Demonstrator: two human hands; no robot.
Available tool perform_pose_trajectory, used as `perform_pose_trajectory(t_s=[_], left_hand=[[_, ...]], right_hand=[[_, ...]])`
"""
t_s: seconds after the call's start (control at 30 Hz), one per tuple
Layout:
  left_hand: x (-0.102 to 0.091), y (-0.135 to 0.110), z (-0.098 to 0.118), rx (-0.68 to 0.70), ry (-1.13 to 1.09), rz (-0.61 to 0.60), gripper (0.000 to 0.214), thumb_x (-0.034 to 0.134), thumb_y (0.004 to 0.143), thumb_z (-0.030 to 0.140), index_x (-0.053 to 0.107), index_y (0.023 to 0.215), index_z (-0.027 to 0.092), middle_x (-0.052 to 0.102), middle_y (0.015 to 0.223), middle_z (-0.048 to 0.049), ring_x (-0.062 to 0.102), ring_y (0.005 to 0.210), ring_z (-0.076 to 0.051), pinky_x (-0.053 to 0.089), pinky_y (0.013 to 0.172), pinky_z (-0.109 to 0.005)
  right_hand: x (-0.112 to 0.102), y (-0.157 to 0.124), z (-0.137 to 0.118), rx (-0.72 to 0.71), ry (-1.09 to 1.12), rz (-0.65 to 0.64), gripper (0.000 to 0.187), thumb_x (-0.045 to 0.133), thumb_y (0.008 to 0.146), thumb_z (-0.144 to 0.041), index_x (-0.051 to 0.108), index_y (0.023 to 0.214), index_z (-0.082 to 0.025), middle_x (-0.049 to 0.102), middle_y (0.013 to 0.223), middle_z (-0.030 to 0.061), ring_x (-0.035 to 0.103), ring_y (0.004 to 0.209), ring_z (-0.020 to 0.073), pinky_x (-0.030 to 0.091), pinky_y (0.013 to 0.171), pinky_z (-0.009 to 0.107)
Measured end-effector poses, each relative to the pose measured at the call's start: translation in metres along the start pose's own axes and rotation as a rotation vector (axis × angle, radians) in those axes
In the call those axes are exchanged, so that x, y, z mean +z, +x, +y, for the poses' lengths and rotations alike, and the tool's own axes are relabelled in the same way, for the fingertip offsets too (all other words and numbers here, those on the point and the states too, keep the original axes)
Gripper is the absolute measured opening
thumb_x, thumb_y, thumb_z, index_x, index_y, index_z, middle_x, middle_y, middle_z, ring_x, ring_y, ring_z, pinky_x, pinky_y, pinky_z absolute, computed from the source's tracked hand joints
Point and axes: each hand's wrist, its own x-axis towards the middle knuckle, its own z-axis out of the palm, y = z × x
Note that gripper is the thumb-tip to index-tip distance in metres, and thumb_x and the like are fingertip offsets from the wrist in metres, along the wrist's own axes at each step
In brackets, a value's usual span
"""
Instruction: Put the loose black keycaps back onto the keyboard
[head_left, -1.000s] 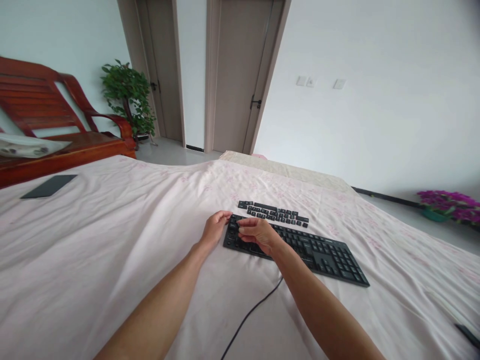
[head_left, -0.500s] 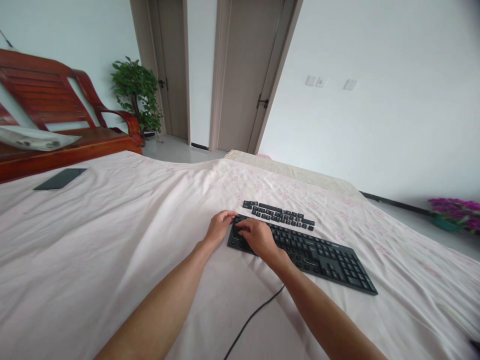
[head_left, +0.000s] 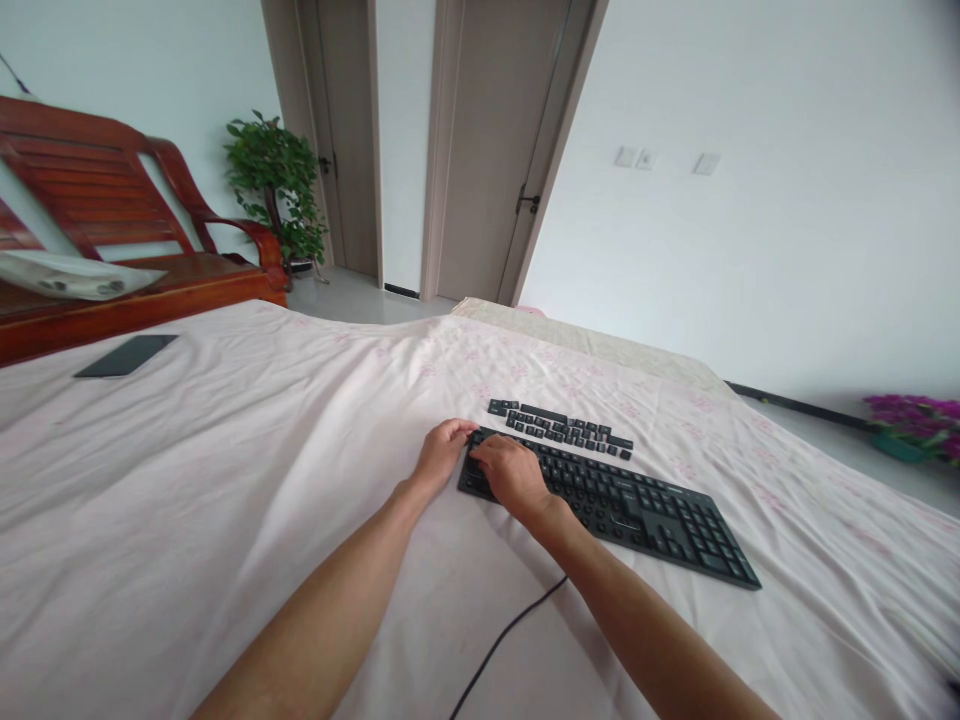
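Observation:
A black keyboard (head_left: 637, 505) lies on a pink-white sheet (head_left: 225, 480) in the middle of the view. My left hand (head_left: 441, 452) grips the keyboard's left end, fingers curled over its edge. My right hand (head_left: 510, 472) rests on the left part of the keys, fingers bent down onto them. Rows of loose black keycaps (head_left: 562, 428) lie on the sheet just beyond the keyboard. The keyboard's black cable (head_left: 510, 630) runs toward me between my forearms.
A dark flat tablet-like slab (head_left: 126, 355) lies on the sheet at the far left. A red wooden bench (head_left: 112, 250), a green potted plant (head_left: 277, 185) and two doors (head_left: 487, 150) stand behind. Purple flowers (head_left: 915, 420) sit at the right on the floor.
My right hand has shifted slightly left and lowered onto the left keys; a second ago its fingers were pinched above them. The left hand has stayed on the keyboard's end. The view has panned slightly.

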Motion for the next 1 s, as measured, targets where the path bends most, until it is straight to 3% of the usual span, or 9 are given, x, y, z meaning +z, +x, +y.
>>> perform_pose_trajectory(t_s=[0.47, 0.7, 1.0], left_hand=[[0.0001, -0.0003, -0.0010, 0.014, 0.025, 0.014, 0.024, 0.054, 0.078, 0.018, 0.073, 0.094, 0.018, 0.074, 0.099, -0.0070, 0.067, 0.094, -0.021, 0.049, 0.090, -0.034], [-0.0002, -0.0005, -0.0013, 0.022, 0.042, 0.005, 0.024, 0.054, 0.079, 0.019, 0.073, 0.094, 0.019, 0.074, 0.099, -0.0067, 0.067, 0.094, -0.021, 0.049, 0.090, -0.034], [-0.0001, -0.0002, -0.0030, 0.037, 0.057, 0.008, 0.024, 0.054, 0.080, 0.018, 0.073, 0.095, 0.019, 0.074, 0.101, -0.0073, 0.067, 0.096, -0.022, 0.048, 0.092, -0.035]], right_hand=[[0.0035, -0.0023, -0.0003, -0.026, 0.024, -0.001, 0.031, 0.042, 0.097, -0.022, 0.072, 0.095, -0.022, 0.065, 0.100, 0.0060, 0.061, 0.090, 0.0151, 0.043, 0.077, 0.022], [0.0047, -0.0002, -0.0003, -0.013, 0.010, 0.005, 0.025, 0.047, 0.094, -0.021, 0.072, 0.092, -0.021, 0.065, 0.096, 0.0058, 0.059, 0.090, 0.0162, 0.043, 0.077, 0.023], [0.0062, -0.0054, 0.0030, -0.088, 0.015, 0.088, 0.033, 0.041, 0.097, -0.022, 0.073, 0.089, -0.020, 0.061, 0.094, 0.0061, 0.054, 0.088, 0.0165, 0.042, 0.078, 0.025]])
